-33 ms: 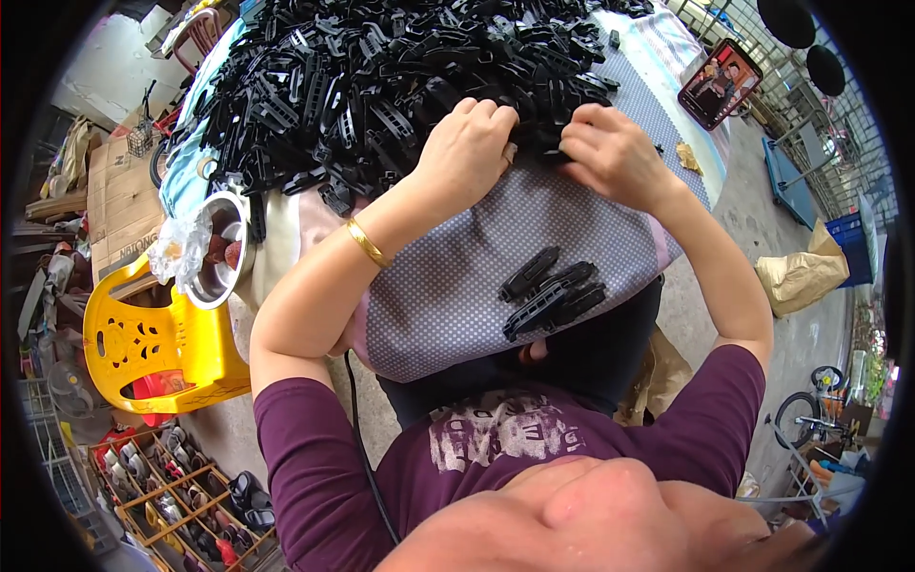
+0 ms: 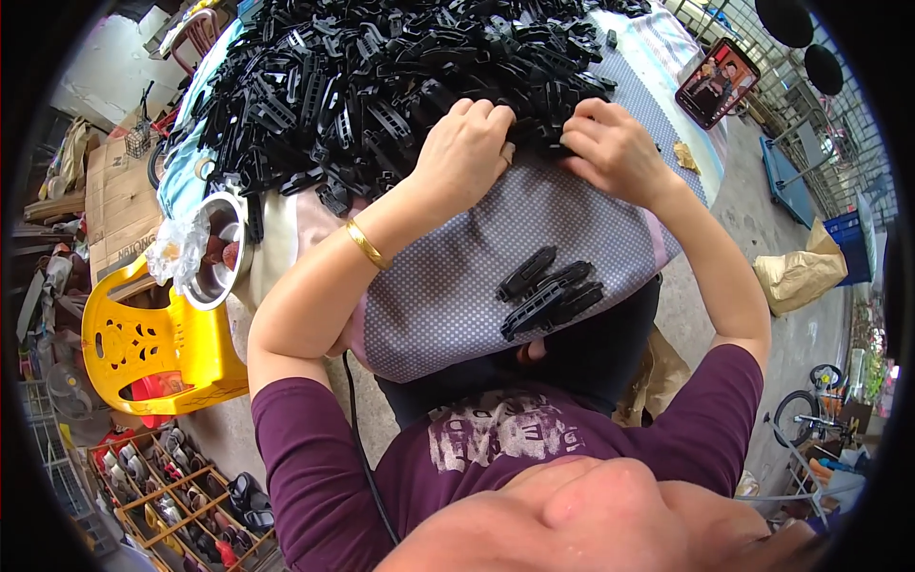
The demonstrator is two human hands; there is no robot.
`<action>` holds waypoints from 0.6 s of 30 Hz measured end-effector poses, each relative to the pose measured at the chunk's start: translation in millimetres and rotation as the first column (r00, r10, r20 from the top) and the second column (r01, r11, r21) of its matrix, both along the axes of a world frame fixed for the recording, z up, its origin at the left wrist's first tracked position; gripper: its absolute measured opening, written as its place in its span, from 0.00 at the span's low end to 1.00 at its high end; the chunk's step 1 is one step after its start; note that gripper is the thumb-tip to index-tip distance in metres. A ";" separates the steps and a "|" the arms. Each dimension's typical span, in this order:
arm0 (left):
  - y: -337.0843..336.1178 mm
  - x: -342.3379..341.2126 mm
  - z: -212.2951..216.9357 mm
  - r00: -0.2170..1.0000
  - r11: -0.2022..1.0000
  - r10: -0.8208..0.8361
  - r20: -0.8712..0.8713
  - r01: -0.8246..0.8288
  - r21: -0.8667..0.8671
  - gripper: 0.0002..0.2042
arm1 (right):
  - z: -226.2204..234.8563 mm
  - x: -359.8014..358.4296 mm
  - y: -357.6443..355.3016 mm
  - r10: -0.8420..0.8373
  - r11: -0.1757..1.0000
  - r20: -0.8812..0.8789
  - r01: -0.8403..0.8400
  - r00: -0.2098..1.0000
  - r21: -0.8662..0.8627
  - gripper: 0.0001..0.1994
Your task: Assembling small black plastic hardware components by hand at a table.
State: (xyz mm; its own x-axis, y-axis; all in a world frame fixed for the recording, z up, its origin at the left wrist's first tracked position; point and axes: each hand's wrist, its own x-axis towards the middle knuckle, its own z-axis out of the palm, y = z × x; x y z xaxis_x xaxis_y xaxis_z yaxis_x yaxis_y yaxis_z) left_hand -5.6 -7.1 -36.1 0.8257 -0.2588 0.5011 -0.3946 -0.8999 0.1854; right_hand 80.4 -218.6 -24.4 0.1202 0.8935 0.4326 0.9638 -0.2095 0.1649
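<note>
A big heap of black plastic parts (image 2: 315,105), long and slotted, covers the far side of the table. My left hand (image 2: 465,153), with a ring on a finger and a gold bangle at the wrist, is curled at the heap's near edge. My right hand (image 2: 615,153) faces it, fingers bent and thumb drawn in. Dark parts lie between and behind the fingertips; whatever either hand pinches is hidden by the fingers. Closer to my body, several black parts (image 2: 548,296) lie together on the grey patterned cloth (image 2: 429,305).
Beside the table at left are a metal bowl (image 2: 229,276) with reddish round things, a plastic bag (image 2: 176,253) and a yellow plastic chair (image 2: 143,334). A phone (image 2: 717,84) stands at the far right. On the floor are a brown paper sack (image 2: 801,272) and a shoe rack (image 2: 181,496).
Both hands stay at the heap's edge with their fingers curled. The right hand's fingers have shifted very slightly; the black parts on the cloth lie the same.
</note>
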 end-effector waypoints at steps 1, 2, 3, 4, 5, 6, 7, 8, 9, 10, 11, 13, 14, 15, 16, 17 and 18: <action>0.3 -0.6 -0.5 1.000 1.000 0.015 0.010 -0.015 0.025 0.12 | -2.0 3.8 1.0 -0.033 0.999 0.002 0.033 0.999 0.022 0.12; 0.5 -0.8 0.8 1.000 1.000 0.011 0.013 -0.011 0.023 0.12 | -4.0 7.3 2.6 -0.066 0.997 0.004 0.066 0.998 0.045 0.12; 0.5 -0.9 3.4 0.993 1.000 0.011 0.114 -0.013 0.019 0.14 | -4.8 11.6 4.1 -0.070 0.997 0.007 0.069 0.998 0.045 0.12; 2.5 -1.6 6.1 0.977 1.000 0.013 0.213 -0.017 0.018 0.15 | -6.5 16.3 8.5 -0.131 0.989 -0.009 0.131 0.991 0.069 0.12; 3.3 -3.2 11.4 0.968 0.998 0.040 0.246 -0.027 -0.055 0.17 | -6.9 20.1 12.3 -0.190 0.977 -0.026 0.192 0.981 0.093 0.12; 6.5 -3.2 14.1 0.951 0.996 0.040 0.308 -0.014 -0.086 0.16 | -4.9 22.7 15.6 -0.190 0.976 -0.025 0.192 0.981 0.098 0.12; 8.7 -6.3 17.0 0.971 0.976 0.060 0.233 -0.008 -0.216 0.15 | -1.7 24.9 18.8 -0.253 0.963 -0.157 0.264 0.955 0.050 0.12; 10.4 -10.7 20.7 0.985 0.940 0.070 0.155 -0.012 -0.342 0.14 | 1.6 27.5 21.3 -0.315 0.945 -0.283 0.326 0.906 -0.007 0.12; 12.3 -13.5 26.7 0.985 0.941 0.070 0.157 -0.013 -0.339 0.14 | 4.8 30.9 22.0 -0.314 0.945 -0.335 0.327 0.888 -0.019 0.13; 15.0 -17.5 34.0 0.993 0.781 0.007 -0.117 -0.079 -0.619 0.14 | 11.3 30.6 26.2 -0.301 0.949 -0.336 0.316 0.892 -0.013 0.13; 18.1 -19.7 37.8 0.929 0.546 -0.138 -0.344 -0.219 -0.809 0.14 | 19.6 28.9 31.0 -0.297 0.946 -0.434 0.323 0.850 -0.015 0.13; 26.1 -18.3 37.5 0.908 0.495 -0.174 -0.381 -0.254 -0.831 0.14 | 26.4 30.7 40.4 -0.252 0.953 -0.524 0.304 0.813 0.013 0.15; 29.7 -17.4 37.7 0.883 0.442 -0.225 -0.412 -0.284 -0.851 0.14 | 29.2 29.5 45.2 -0.239 0.957 -0.524 0.290 0.817 0.017 0.15; 29.6 -16.1 38.2 0.884 0.421 -0.214 -0.416 -0.300 -0.856 0.14 | 33.0 25.4 50.4 -0.212 0.957 -0.534 0.285 0.819 0.057 0.15; 29.6 -15.7 37.6 0.886 0.420 -0.206 -0.416 -0.304 -0.855 0.14 | 36.0 20.6 55.3 -0.190 0.954 -0.543 0.286 0.818 0.096 0.15; 29.5 -16.2 36.9 0.886 0.441 -0.184 -0.426 -0.313 -0.841 0.14 | 37.1 17.0 60.6 -0.202 0.939 -0.560 0.321 0.804 0.123 0.14; 29.9 -17.0 36.4 0.885 0.461 -0.162 -0.437 -0.323 -0.826 0.13 | 33.2 14.5 65.0 -0.193 0.942 -0.561 0.313 0.805 0.124 0.14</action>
